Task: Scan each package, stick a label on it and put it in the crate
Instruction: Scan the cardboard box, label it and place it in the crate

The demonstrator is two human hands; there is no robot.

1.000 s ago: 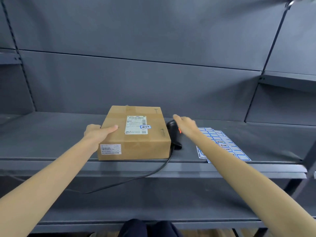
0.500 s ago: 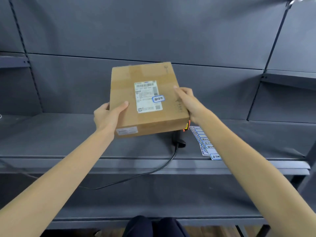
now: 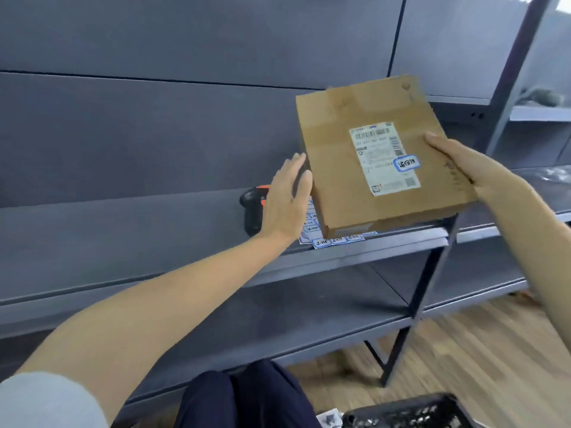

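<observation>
Grey metal shelving (image 3: 355, 251) stands against a grey panelled wall, with wood flooring below. A flat cardboard package (image 3: 380, 156) is held in the air above the shelf's right end, tilted, its white shipping label (image 3: 383, 160) facing up and a small blue-bordered sticker (image 3: 406, 163) already on that label's lower right. Judging by that, labelling looks done for this package, and whether it was scanned cannot be told; what remains is setting it in the black crate (image 3: 411, 412), whose corner shows on the floor at the bottom right. The right hand (image 3: 463, 165) holds the package at its right edge, thumb lying flat across the top, the other fingers hidden beneath. The left hand (image 3: 285, 200) is spread with straight fingers just beside the package's left edge, holding nothing; contact is unclear. Behind it on the shelf lie the black scanner (image 3: 251, 211) and a sheet of blue-bordered stickers (image 3: 324, 240).
</observation>
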